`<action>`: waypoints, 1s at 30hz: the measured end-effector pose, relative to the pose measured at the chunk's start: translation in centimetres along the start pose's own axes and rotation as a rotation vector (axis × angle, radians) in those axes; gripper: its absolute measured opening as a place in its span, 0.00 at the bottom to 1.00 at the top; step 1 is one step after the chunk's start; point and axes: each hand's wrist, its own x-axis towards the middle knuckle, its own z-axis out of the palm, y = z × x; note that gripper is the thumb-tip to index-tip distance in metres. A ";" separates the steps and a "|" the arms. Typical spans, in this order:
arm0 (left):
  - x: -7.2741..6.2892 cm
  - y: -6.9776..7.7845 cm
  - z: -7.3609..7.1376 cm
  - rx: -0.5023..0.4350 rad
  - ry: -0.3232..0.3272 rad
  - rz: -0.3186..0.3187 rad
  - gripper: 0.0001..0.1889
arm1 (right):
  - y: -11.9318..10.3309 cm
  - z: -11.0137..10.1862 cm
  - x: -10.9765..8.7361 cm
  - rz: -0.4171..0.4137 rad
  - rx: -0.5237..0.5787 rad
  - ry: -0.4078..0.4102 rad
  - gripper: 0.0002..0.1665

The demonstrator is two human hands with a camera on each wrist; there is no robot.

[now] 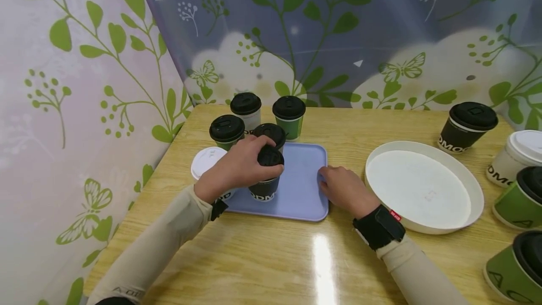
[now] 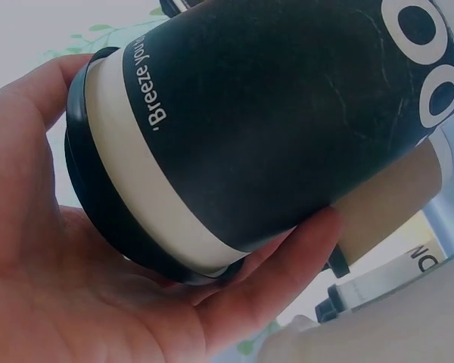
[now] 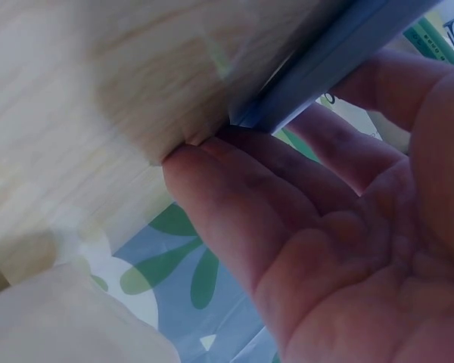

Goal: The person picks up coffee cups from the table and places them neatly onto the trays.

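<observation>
My left hand (image 1: 243, 164) grips a black paper cup (image 1: 264, 191) by its black lid from above, at the left part of a pale blue rectangular tray (image 1: 300, 187). In the left wrist view, thumb and fingers wrap the lid end of the cup (image 2: 234, 128), which bears white lettering and ring shapes. At the tray's right side, my right hand (image 1: 345, 191) holds the rim. The right wrist view has the fingers (image 3: 234, 181) low at the wooden tabletop, with the tray's edge (image 3: 325, 72) between them and the thumb.
Around the tray's left and back stand several lidded cups, among them a white-lidded one (image 1: 207, 160) and a green one (image 1: 290, 119). Right of my right hand lies a round white tray (image 1: 423, 187). Several more cups, including a black one (image 1: 466, 128), line the right side.
</observation>
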 end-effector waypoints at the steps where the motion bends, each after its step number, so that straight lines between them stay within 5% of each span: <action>1: 0.0 -0.1 0.0 0.002 0.005 -0.003 0.32 | 0.0 0.1 0.0 -0.002 0.000 0.000 0.10; 30: -0.6 -0.4 1.0 0.009 0.038 -0.018 0.33 | 0.1 0.2 0.0 -0.008 -0.003 0.007 0.11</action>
